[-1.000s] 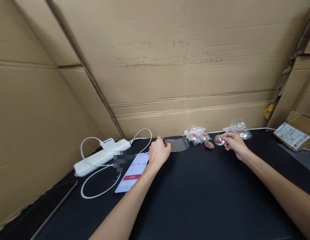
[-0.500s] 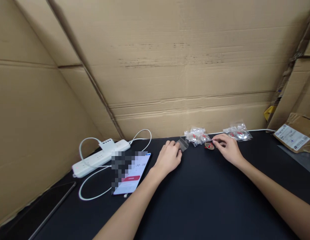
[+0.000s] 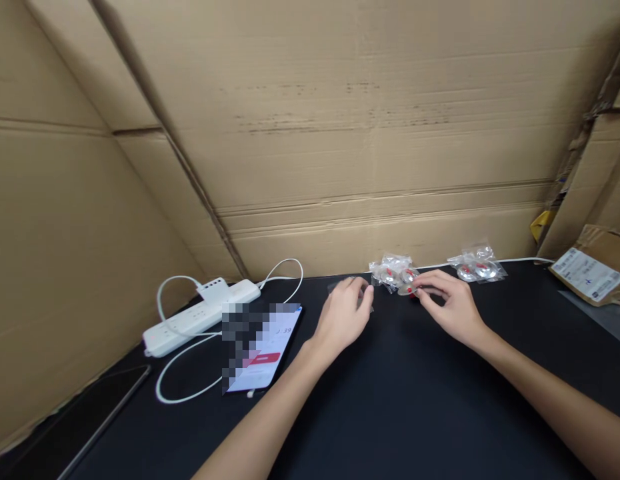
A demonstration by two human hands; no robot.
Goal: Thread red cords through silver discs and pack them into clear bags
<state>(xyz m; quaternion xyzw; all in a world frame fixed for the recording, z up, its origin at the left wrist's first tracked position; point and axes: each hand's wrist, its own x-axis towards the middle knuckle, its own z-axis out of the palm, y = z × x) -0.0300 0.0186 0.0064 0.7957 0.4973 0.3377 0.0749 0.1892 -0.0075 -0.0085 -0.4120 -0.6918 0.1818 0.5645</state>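
My left hand rests on the black tabletop with its fingers curled on a small clear plastic bag. My right hand is a little to the right, its fingertips pinched on a small round metal piece with a red mark. Just behind the two hands lies a pile of clear bags holding similar pieces. A second pile of such bags lies further right by the cardboard wall.
A phone with a lit screen lies left of my left arm, beside a white power strip with white cables. A dark tablet sits at the near left. Cardboard walls enclose the table; a labelled cardboard parcel lies at the right.
My left hand has slid right along the back of the table, dragging the clear bag with it. My right hand moved left with the metal piece, so both hands are close together.
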